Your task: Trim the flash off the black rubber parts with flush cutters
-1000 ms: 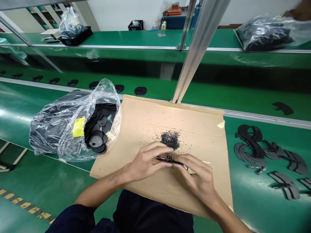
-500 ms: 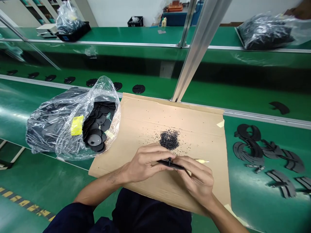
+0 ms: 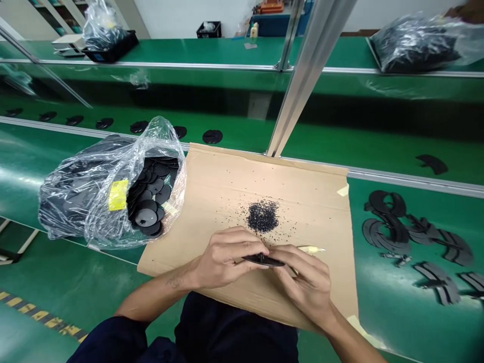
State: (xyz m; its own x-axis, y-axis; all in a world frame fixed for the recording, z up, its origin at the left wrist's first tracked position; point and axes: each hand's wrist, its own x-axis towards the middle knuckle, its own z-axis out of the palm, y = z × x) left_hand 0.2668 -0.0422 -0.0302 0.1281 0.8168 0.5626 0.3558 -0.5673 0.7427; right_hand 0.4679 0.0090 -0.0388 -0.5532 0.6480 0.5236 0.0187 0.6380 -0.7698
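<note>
Between my two hands is a thin black disc point(image 3: 263, 259), seen nearly edge-on, with a small raised piece on its upper face. My left hand point(image 3: 227, 257) is closed on its left edge, fingers above and thumb below. My right hand point(image 3: 306, 275) pinches the right edge the same way. Just beyond the hands, a heap of tiny black bits point(image 3: 263, 216) lies on the cardboard sheet point(image 3: 212, 176). A yellowish, pen-shaped tool point(image 3: 312, 249) rests on the cardboard, partly hidden behind my right hand.
On the left lies a clear plastic bag point(image 3: 86, 201) full of black discs. Curved black parts point(image 3: 385, 234) are spread over the green bench at right. Several black discs point(image 3: 212, 136) line the green strip behind. A metal post point(image 3: 302, 85) rises at the cardboard's far edge.
Both hands stay in nearly the same place, and the disc has tilted slightly so more of its upper face shows. The whole view has shifted a little.
</note>
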